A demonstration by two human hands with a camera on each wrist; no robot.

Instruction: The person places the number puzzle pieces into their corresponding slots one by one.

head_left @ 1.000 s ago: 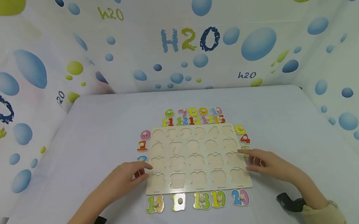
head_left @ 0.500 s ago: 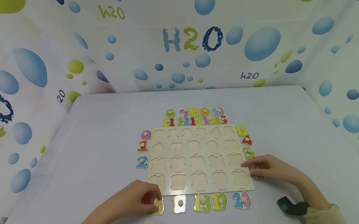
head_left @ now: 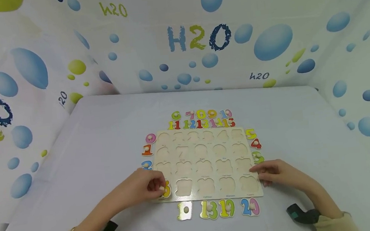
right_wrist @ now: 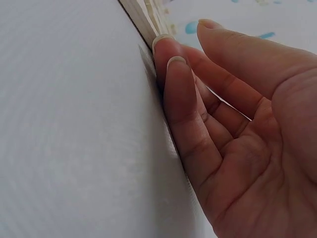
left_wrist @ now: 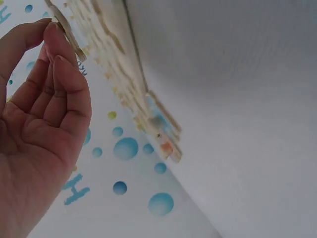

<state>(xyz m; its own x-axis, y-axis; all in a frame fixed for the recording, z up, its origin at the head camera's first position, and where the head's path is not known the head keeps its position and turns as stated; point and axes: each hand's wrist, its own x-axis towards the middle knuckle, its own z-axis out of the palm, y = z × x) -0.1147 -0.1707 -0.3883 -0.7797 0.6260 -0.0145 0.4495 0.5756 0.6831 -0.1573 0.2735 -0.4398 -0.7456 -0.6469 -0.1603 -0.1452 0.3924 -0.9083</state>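
My left hand (head_left: 142, 188) pinches the number 16 puzzle piece (head_left: 167, 189) by its knob, over the lower left recess of the wooden number board (head_left: 193, 196). The left wrist view shows this piece (left_wrist: 69, 37) edge-on at the thumb and fingertips, apart from the board. Whether it touches the board elsewhere is hidden by the hand. At the board's right edge, my right hand (head_left: 277, 172) rests with relaxed fingers, the index fingertip on the board. In the right wrist view the fingers (right_wrist: 181, 94) lie beside the board's edge (right_wrist: 143, 20) and hold nothing.
Below the board lie the 17 (head_left: 185, 211), a second 13-like piece (head_left: 209, 210), the 19 (head_left: 226, 208) and the 20 (head_left: 250, 207). More number pieces line the other sides, such as the 0 (head_left: 150, 138) and the 5 (head_left: 250, 134). White cloth (head_left: 107, 138) covers the table.
My left hand moved down from the board's left edge to the 16, took it by the knob and carried it up over the board. My right hand slid slightly down along the right edge.
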